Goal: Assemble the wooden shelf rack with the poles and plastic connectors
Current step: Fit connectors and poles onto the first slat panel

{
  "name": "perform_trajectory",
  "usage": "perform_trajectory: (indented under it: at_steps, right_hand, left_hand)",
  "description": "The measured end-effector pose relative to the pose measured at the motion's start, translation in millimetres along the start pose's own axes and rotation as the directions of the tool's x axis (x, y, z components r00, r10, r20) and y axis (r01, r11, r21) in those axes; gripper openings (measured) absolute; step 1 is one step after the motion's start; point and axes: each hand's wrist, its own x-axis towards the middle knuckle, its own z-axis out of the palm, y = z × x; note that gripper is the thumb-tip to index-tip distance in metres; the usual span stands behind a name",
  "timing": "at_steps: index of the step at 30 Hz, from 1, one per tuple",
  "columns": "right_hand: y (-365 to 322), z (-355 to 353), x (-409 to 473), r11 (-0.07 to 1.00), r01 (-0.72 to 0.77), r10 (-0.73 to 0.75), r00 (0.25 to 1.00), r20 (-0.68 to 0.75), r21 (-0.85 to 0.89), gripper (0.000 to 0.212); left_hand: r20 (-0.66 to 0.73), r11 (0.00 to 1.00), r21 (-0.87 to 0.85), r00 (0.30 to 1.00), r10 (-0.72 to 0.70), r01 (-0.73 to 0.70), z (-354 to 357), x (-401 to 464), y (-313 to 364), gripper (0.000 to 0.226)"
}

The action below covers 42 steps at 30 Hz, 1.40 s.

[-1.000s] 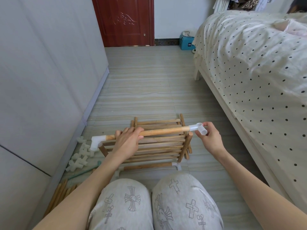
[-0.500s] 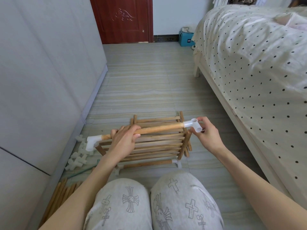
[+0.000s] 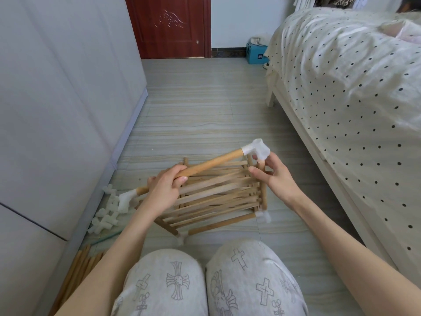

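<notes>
A partly built wooden rack [image 3: 214, 197] of slatted panels stands on the floor in front of my knees. My left hand [image 3: 165, 190] grips a wooden pole [image 3: 209, 165] near its left third. That pole carries a white plastic connector [image 3: 256, 150] at its raised right end and another white connector [image 3: 126, 199] at its low left end. My right hand [image 3: 273, 176] pinches the short upright pole [image 3: 262, 166] just under the right connector. Two more white connectors [image 3: 264, 216] sit at the rack's lower corners.
Loose white connectors [image 3: 106, 216] lie in a heap by the grey wardrobe [image 3: 57, 110] on the left. Spare wooden poles [image 3: 77, 267] lie at the lower left. A bed with a dotted cover [image 3: 350, 92] runs along the right. A red door [image 3: 170, 26] and blue box [image 3: 256, 53] stand far back.
The pole's right end with its connector has risen, so the pole now slopes up to the right. My right hand has dropped from the connector to the upright pole beneath it.
</notes>
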Motion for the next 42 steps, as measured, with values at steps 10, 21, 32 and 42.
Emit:
perform_trajectory:
  at_steps: [10, 21, 32, 42]
  right_hand:
    - [-32.9, 11.3, 12.1, 0.802, 0.375, -0.375, 0.922, 0.096, -0.465, 0.031]
    - [-69.5, 79.8, 21.2, 0.618, 0.618, -0.43, 0.783, 0.449, -0.485, 0.033]
    - [-57.4, 125.0, 30.2, 0.537, 0.631, -0.333, 0.769, 0.546, -0.561, 0.04]
    - [-14.4, 135.3, 23.4, 0.48, 0.587, -0.224, 0.801, 0.556, -0.652, 0.045]
  left_hand:
    - [0.1, 0.868, -0.465, 0.985, -0.141, 0.172, -27.6, -10.8, -17.2, 0.023]
    - [0.218, 0.619, -0.719, 0.948, -0.233, 0.317, -59.3, -0.5, -1.3, 0.053]
    - [0.211, 0.566, -0.71, 0.894, -0.395, 0.418, -44.9, -8.3, -41.1, 0.024]
    - [0.278, 0.658, -0.594, 0.886, -0.372, 0.462, -7.5, -40.2, -59.9, 0.024]
